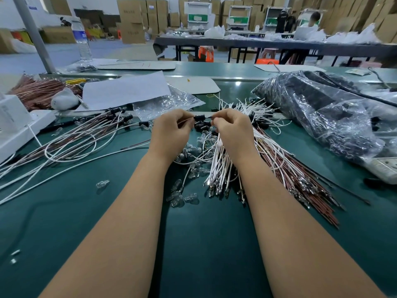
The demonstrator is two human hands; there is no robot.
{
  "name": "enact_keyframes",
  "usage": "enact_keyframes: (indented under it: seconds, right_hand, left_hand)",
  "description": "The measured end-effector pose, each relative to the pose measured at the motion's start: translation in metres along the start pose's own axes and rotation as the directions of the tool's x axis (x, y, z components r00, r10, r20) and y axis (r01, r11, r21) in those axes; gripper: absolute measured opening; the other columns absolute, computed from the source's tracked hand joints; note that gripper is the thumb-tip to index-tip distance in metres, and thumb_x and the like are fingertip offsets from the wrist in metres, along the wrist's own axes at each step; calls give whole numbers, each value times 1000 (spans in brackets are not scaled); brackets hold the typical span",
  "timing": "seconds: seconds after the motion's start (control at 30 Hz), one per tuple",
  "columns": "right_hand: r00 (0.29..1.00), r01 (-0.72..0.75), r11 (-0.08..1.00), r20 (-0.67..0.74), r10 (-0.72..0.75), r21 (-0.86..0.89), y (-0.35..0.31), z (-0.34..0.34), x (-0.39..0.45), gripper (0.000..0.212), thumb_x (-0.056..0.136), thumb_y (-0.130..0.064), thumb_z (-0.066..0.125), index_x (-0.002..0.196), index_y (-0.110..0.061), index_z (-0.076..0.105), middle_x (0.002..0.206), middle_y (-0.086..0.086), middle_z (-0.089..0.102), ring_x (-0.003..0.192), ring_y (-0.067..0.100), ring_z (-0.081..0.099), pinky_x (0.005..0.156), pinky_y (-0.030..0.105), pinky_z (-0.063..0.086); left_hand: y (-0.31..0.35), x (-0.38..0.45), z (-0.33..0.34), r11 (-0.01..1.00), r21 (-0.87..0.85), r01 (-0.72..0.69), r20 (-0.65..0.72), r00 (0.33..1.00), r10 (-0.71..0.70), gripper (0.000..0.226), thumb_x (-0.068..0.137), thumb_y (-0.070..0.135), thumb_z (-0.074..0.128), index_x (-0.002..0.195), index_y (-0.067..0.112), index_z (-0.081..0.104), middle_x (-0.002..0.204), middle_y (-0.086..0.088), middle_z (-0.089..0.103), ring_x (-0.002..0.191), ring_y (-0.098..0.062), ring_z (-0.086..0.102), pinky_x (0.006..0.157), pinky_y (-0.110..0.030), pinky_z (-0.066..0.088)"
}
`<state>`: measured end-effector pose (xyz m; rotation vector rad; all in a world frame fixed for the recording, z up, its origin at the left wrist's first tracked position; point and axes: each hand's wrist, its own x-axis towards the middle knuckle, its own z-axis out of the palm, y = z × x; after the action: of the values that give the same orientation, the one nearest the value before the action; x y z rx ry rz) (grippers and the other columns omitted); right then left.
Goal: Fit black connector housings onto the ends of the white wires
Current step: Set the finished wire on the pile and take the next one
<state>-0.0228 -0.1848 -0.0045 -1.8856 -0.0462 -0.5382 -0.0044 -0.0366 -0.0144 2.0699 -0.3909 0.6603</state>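
Both hands raised together over the green bench mat [107, 211], keeping the work clear of the clutter. My left hand [169, 134] pinches a thin white wire [185, 120]; my right hand [233, 131] pinches at the small black plastic connector housing [198, 117], which sits between my fingertips. The spare white wire bundle [219, 160] lies just under my right wrist, within reach, I judge.
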Motion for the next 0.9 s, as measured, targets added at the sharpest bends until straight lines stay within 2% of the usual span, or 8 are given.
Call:
enact_keyframes:
  seconds: [0.1,0.3,0.4,0.47,0.6,0.67,0.73,0.9]
  right_hand:
    - [999,32,999,-11,-32,-21,1,-1,0,7,90,-17,64,85,-14,68,75,-2,67,71,13,61,71,28,53]
    - [999,47,999,-20,-47,-2,2,-1,1,8,89,-11,66,84,-17,67,77,0,67,76,19,65,76,36,57]
    - [998,54,998,-24,-54,14,3,-2,1,14,88,-8,65,82,-21,66,75,-4,65,74,15,64,72,30,57]
    - [998,60,998,-22,-59,28,4,-2,1,16,88,-6,65,82,-21,66,73,-6,63,68,10,60,62,19,52]
    - [998,62,996,-21,-61,59,3,-2,1,17,88,-4,64,82,-20,65,74,-3,63,64,8,57,50,9,43]
    - [997,73,996,-21,-72,47,2,-2,2,19,89,-5,64,81,-22,65,75,-5,63,66,10,58,52,9,43]
    - [997,76,996,-20,-75,50,2,-2,2,19,89,-5,64,80,-22,64,75,-5,63,67,11,59,53,11,44]
    - [997,74,997,-24,-74,25,5,-3,2,20,89,-5,63,81,-24,64,81,-1,66,74,17,63,70,31,53]
  left_hand:
    - [0,0,0,1000,6,-15,3,1000,15,10,90,9,65,96,6,72,80,-2,67,72,-10,60,65,-8,43]
    - [-1,0,2,1000,17,-23,31,999,22,8,90,12,65,93,8,71,78,-2,67,69,-10,57,65,-16,43]
    - [-1,-1,2,1000,13,-14,49,999,14,6,90,14,65,89,11,71,71,6,63,61,3,53,59,-8,38]
    - [0,-2,2,1000,-9,2,66,998,-2,6,90,16,65,86,15,69,69,7,63,57,4,50,57,-10,37]
    - [2,-3,2,995,-80,54,134,990,-43,9,90,14,64,83,11,67,73,-8,69,65,-24,60,64,-34,49]
    - [4,-3,1,993,-95,70,155,986,-55,8,90,12,64,83,8,68,74,-11,70,73,-31,64,69,-38,52]
    - [5,-2,1,994,-85,69,158,986,-55,9,89,10,64,81,9,69,74,-9,70,71,-26,65,68,-35,53]
    - [7,-4,3,994,-86,74,170,984,-58,15,89,12,64,78,8,72,69,-5,70,61,-16,59,62,-30,49]
